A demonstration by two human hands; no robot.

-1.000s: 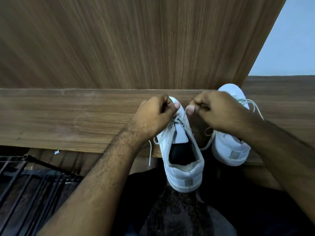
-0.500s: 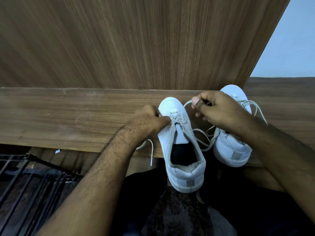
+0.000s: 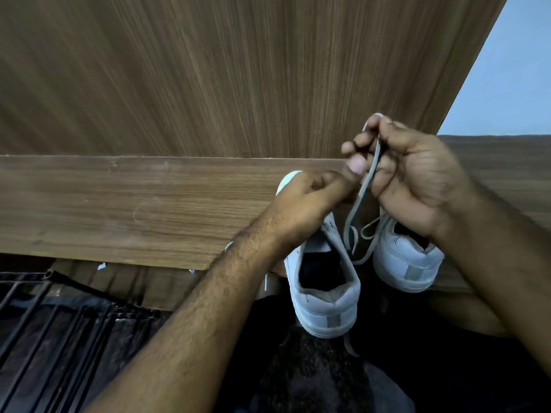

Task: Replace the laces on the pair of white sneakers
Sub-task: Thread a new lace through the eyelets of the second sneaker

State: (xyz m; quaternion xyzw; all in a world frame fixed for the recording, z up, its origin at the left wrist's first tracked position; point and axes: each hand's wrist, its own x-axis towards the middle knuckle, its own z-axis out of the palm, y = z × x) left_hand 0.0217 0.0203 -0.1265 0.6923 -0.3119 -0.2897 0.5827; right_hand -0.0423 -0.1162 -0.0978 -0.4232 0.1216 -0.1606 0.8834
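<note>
Head view, right hand raised, fingers curled round white lace, left hand pinching lace at near sneaker, second sneaker beside, wooden ledge.

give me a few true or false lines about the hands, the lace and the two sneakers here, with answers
1. The right hand pinches a white lace and holds it raised. True.
2. The left hand hangs idle, away from the shoes. False: it is on the near sneaker, over its front.
3. Both sneakers stand on the floor. False: they sit on the wooden ledge, heels over its edge.
4. The far sneaker lies under the right hand. True.
</note>
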